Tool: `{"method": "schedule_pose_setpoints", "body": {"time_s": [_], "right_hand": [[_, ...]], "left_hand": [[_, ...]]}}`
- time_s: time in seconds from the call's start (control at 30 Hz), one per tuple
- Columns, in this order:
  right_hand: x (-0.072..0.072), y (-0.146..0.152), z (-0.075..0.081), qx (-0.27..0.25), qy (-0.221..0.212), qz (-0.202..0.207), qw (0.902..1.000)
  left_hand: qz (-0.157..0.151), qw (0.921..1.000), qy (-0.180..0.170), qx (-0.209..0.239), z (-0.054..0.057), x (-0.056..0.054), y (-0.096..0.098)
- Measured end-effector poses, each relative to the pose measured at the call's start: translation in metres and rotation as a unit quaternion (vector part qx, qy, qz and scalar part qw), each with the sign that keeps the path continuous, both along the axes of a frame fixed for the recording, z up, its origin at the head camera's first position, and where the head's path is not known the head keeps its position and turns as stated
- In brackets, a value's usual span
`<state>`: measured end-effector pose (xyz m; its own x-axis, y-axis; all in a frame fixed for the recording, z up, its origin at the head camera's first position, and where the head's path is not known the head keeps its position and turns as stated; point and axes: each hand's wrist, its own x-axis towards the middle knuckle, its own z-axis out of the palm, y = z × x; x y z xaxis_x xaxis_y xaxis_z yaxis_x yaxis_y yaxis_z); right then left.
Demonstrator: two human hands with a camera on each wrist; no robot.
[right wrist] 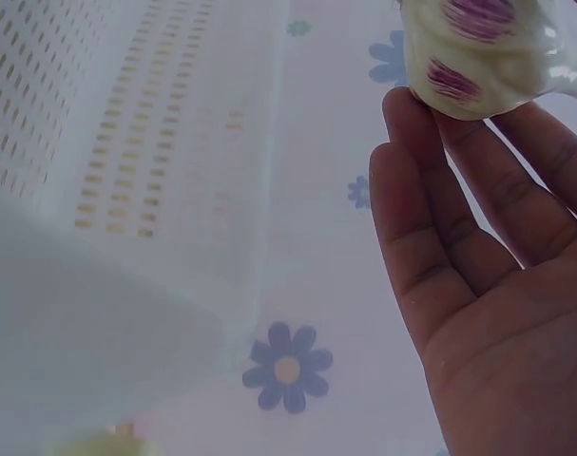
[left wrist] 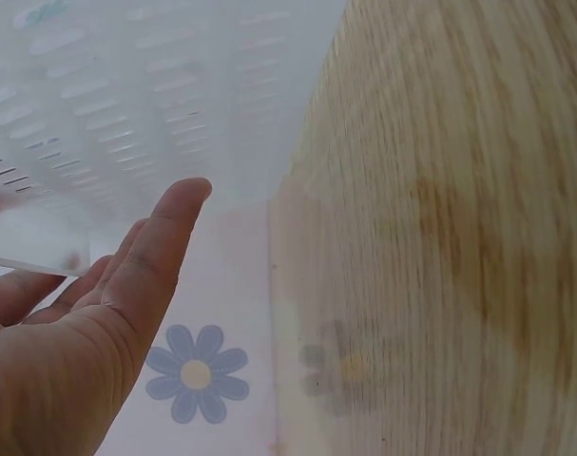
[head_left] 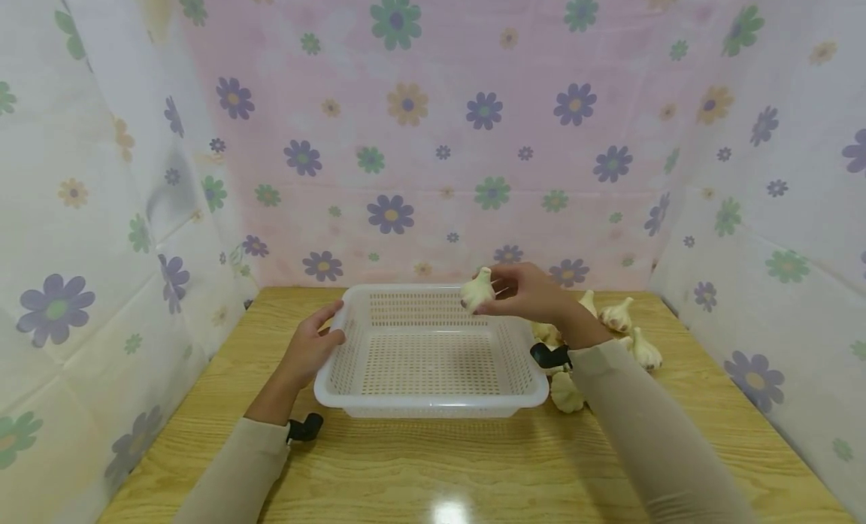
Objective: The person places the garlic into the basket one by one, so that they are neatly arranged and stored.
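The right hand's got a garlic bulb pinched in its fingers, neck up, held above the far right part of the white basket. The left hand's fingers are gripping the basket's left rim. More bulbs sit on the desk, bunched just right of the basket, partly hidden by the right arm.

The wood-grained table bears a white perforated basket and, to its right, several pale garlic bulbs.
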<state>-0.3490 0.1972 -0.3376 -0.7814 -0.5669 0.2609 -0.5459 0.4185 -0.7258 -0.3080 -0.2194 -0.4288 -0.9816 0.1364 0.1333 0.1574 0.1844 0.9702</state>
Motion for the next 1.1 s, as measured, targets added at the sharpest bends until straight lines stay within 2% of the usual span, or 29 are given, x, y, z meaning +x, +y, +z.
{"method": "schedule_pose_setpoints", "body": {"time_s": [0.3,0.57,0.77,1.1], "right_hand": [[-0.009,-0.031,-0.004,0.019,-0.025,0.008,0.9995],[-0.025,-0.059,-0.011,0.040,-0.045,0.025,0.9979],[-0.031,-0.081,-0.011,0.063,-0.060,0.030,0.9958],[-0.042,-0.115,-0.024,0.122,-0.071,0.006,0.9900]], "left_hand": [[0.002,0.9999,-0.004,-0.009,0.000,0.001,0.000],[-0.013,0.9998,-0.001,-0.013,0.002,0.003,-0.001],[-0.015,0.9997,-0.002,-0.019,0.003,0.002,0.002],[-0.015,0.9997,-0.014,-0.017,0.005,0.006,0.003]]}}
